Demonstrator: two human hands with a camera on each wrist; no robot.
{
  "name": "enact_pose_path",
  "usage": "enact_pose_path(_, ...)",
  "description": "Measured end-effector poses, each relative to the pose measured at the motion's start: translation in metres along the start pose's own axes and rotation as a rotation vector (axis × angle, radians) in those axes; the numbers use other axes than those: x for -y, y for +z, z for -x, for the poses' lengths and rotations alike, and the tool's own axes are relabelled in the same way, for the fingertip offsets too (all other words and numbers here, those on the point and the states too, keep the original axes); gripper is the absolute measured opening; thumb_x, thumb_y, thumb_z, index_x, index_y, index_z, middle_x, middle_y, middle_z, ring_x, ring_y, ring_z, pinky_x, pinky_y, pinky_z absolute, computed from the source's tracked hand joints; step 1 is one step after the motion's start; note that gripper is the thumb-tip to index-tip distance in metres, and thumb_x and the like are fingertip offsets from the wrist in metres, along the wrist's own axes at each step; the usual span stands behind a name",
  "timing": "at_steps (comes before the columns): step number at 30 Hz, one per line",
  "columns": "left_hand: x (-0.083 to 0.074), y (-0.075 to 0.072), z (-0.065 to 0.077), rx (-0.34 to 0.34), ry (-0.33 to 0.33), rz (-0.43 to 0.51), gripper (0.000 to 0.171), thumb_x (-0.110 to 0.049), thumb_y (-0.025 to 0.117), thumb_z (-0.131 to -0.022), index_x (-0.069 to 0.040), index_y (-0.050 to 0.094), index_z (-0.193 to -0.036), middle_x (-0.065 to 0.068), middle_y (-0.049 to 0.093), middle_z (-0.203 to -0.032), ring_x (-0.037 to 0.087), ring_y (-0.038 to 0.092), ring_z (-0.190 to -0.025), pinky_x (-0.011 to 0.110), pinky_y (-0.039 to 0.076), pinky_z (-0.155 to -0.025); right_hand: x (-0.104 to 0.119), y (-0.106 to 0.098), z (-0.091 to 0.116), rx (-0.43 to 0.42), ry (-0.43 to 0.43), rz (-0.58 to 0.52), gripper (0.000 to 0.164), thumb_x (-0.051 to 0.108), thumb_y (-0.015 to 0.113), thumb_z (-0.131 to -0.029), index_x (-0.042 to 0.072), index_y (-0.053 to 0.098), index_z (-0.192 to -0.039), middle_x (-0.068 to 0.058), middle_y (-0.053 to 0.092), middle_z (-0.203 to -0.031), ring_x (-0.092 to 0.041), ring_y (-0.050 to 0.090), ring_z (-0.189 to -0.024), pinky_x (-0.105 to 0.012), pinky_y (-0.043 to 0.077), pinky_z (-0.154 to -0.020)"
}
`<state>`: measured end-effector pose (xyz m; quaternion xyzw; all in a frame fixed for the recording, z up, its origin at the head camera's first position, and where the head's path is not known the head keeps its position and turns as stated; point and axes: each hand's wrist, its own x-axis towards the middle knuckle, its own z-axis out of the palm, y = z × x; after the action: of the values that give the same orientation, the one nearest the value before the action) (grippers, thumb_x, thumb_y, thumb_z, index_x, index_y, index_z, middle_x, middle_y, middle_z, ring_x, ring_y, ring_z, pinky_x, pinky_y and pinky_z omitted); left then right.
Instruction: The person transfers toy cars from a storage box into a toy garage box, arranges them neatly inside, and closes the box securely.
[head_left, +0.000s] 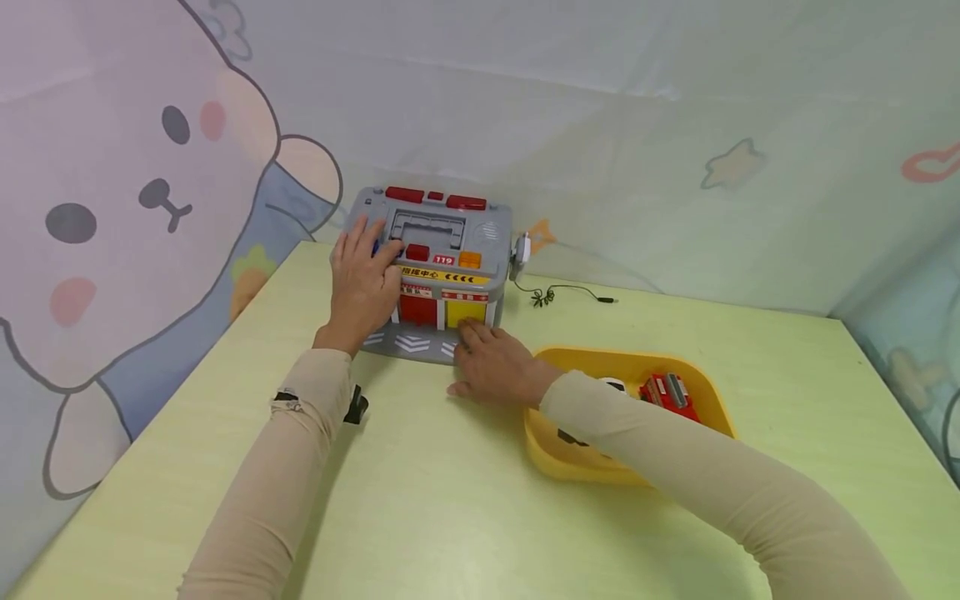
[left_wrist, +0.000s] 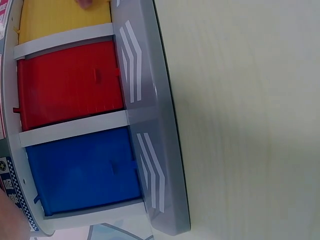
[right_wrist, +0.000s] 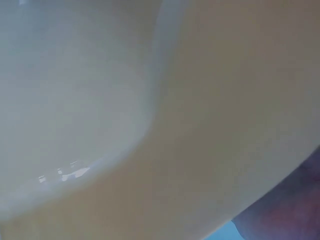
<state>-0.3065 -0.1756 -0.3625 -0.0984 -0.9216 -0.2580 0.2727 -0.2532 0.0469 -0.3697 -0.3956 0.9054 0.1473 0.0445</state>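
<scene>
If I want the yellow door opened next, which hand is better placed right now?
Probably the right hand: it's right at the yellow door. The left hand is on top of the toy station, over toward the blue door end.

Toy station [head_left: 448,273] is set on table [head_left: 435,500], before cloth [head_left: 600,125]. Left hand [head_left: 363,279] is laid on station top, left part. Right hand [head_left: 493,362] is placed before station, fingertips at right door [head_left: 467,312]. Right of station, cable [head_left: 542,297] is laid. Right and before station, tub [head_left: 562,468] is placed; toy vehicle [head_left: 667,395] is kept inside.
</scene>
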Motion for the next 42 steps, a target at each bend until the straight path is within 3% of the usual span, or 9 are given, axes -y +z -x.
enact_pose_path(9,0.004,0.001,0.002,-0.008,0.006,-0.019,0.050,-0.016,0.032,-0.093,-0.008,0.064,-0.131,0.016,0.040,-0.157,0.033,0.020,-0.154,0.055,0.006,-0.126,-0.014,-0.016,0.006,-0.012,-0.074,-0.134,0.064,0.051,0.045,-0.103,0.010,0.043,-0.151,-0.015,0.033,-0.162,-0.032,0.030,-0.151,-0.050,0.031,-0.122)
enact_pose_path(14,0.007,0.000,0.002,-0.030,0.008,-0.025,0.050,-0.015,0.032,-0.093,-0.008,0.065,-0.129,0.016,0.040,-0.157,0.034,0.021,-0.153,0.056,0.008,-0.126,-0.018,-0.033,0.009,-0.058,-0.138,-0.262,0.055,0.047,0.049,-0.103,0.008,0.054,-0.141,-0.012,0.056,-0.144,-0.028,0.056,-0.126,-0.043,0.047,-0.109)
enact_pose_path(17,0.009,-0.001,0.004,-0.035,0.001,-0.035,0.049,-0.015,0.032,-0.093,-0.008,0.065,-0.129,0.016,0.039,-0.157,0.034,0.021,-0.153,0.057,0.009,-0.125,-0.020,-0.045,0.013,-0.123,-0.173,-0.334,0.048,0.046,0.049,-0.103,0.010,0.058,-0.134,-0.006,0.066,-0.127,-0.023,0.061,-0.108,-0.038,0.053,-0.099)
enact_pose_path(21,0.009,-0.001,0.004,-0.040,0.002,-0.045,0.049,-0.015,0.033,-0.094,-0.008,0.065,-0.129,0.017,0.039,-0.158,0.035,0.021,-0.153,0.057,0.010,-0.125,-0.027,-0.059,0.017,-0.277,-0.177,-0.345,0.050,0.045,0.047,-0.104,0.010,0.056,-0.139,-0.005,0.065,-0.135,-0.023,0.063,-0.120,-0.039,0.051,-0.104)
enact_pose_path(25,0.009,-0.001,0.004,-0.020,-0.007,-0.048,0.049,-0.016,0.033,-0.095,-0.008,0.064,-0.132,0.016,0.037,-0.159,0.035,0.019,-0.154,0.057,0.009,-0.125,-0.038,-0.064,0.017,-0.391,-0.114,-0.332,0.060,0.045,0.046,-0.104,0.008,0.044,-0.150,-0.010,0.049,-0.153,-0.027,0.047,-0.142,-0.043,0.040,-0.117)
enact_pose_path(30,0.008,0.003,0.004,-0.001,-0.014,-0.047,0.049,-0.017,0.033,-0.095,-0.008,0.063,-0.133,0.015,0.035,-0.160,0.034,0.017,-0.154,0.056,0.008,-0.125,-0.054,-0.056,0.009,-0.355,0.028,-0.288,0.075,0.052,0.038,-0.104,0.005,0.021,-0.159,-0.011,0.016,-0.168,-0.029,0.011,-0.157,-0.047,0.015,-0.127)
enact_pose_path(36,0.008,0.007,0.003,0.004,0.003,-0.045,0.048,-0.017,0.033,-0.095,-0.009,0.063,-0.132,0.015,0.036,-0.160,0.034,0.018,-0.154,0.057,0.010,-0.125,-0.072,-0.036,-0.001,-0.302,0.166,-0.245,0.080,0.055,0.033,-0.104,0.002,0.013,-0.160,-0.013,0.007,-0.169,-0.031,0.005,-0.158,-0.049,0.008,-0.128)
enact_pose_path(42,0.013,0.004,0.005,0.012,-0.007,-0.047,0.048,-0.016,0.033,-0.096,-0.009,0.062,-0.133,0.015,0.035,-0.159,0.034,0.017,-0.154,0.056,0.009,-0.125,-0.079,-0.027,-0.015,-0.245,0.173,-0.216,0.080,0.059,0.029,-0.104,0.005,0.011,-0.160,-0.011,0.007,-0.170,-0.030,0.005,-0.158,-0.048,0.007,-0.128)
